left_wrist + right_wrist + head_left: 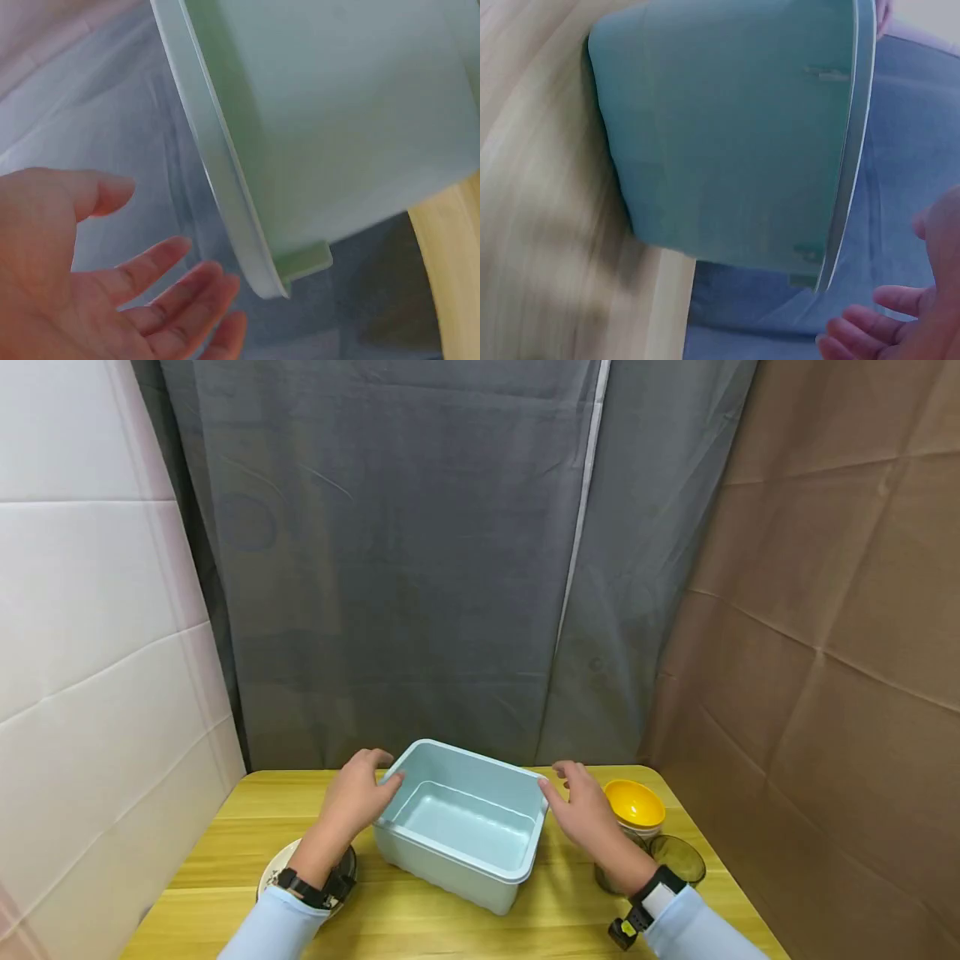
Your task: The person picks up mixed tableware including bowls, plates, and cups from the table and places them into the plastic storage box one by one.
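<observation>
A light blue plastic bin (pixel 465 818) with a raised rim sits at an angle on the wooden table, its open top facing up and nothing inside. At its left end is my left hand (pixel 360 793), fingers spread and loosely bent. The left wrist view shows a gap between that hand (pixel 112 292) and the bin's rim (pixel 217 165). Beyond the opposite end, my right hand (pixel 581 806) is held with thumb and fingers apart. In the right wrist view this hand (pixel 900 322) is also clear of the bin wall (pixel 727 135).
Right of the bin, a yellow bowl (pixel 636 802) is stacked on a white one, beside dark see-through cups (pixel 678 857). A patterned white plate (pixel 276 866) lies partly hidden under my left forearm. Grey curtain (pixel 390 568) hangs behind the table (pixel 225 843).
</observation>
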Tool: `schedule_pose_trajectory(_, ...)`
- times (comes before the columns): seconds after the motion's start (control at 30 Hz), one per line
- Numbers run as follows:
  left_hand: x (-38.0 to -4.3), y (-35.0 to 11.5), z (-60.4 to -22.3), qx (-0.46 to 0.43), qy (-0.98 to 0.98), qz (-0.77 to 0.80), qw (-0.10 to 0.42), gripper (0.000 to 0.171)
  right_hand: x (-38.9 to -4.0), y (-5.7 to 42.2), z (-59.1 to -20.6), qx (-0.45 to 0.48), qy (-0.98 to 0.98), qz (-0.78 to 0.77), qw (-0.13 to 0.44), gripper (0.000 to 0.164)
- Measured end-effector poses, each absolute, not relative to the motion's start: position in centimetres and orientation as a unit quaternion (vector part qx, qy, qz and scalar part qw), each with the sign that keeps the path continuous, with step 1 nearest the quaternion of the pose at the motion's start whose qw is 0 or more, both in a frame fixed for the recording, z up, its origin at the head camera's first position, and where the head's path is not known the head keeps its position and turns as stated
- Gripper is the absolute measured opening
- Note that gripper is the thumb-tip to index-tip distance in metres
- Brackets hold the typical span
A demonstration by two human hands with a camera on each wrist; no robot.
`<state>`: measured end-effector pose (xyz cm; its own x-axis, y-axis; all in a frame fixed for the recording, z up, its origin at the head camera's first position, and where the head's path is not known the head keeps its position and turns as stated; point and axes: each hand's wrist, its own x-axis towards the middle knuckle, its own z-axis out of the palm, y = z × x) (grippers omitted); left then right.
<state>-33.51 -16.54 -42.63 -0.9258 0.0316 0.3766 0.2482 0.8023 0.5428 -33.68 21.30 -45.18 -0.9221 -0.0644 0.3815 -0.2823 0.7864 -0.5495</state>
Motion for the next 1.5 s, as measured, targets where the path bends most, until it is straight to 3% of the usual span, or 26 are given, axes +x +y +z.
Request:
schedule_pose_trajectory(0.23, -35.1, -18.5, -43.9, -0.022, -0.923, -0.347, 0.168, 0.028, -32.7, 21.9, -46.1, 0.038, -0.884, 0.449, 0.122, 0.038)
schedule_pose_trajectory(0.8, -36.9, -19.9, -46.7, 0.01, -0.864, -0.502, 0.034, 0.038, -30.3, 20.2, -47.4, -0.035, -0.769, 0.636, -0.044, 0.036)
schedule_pose_trajectory(1.5, -36.3, -20.7, -47.6, 0.0, -0.835, -0.549, -0.009, 0.046, -30.2, 18.7, -47.1, -0.054, -0.719, 0.692, -0.033, 0.03)
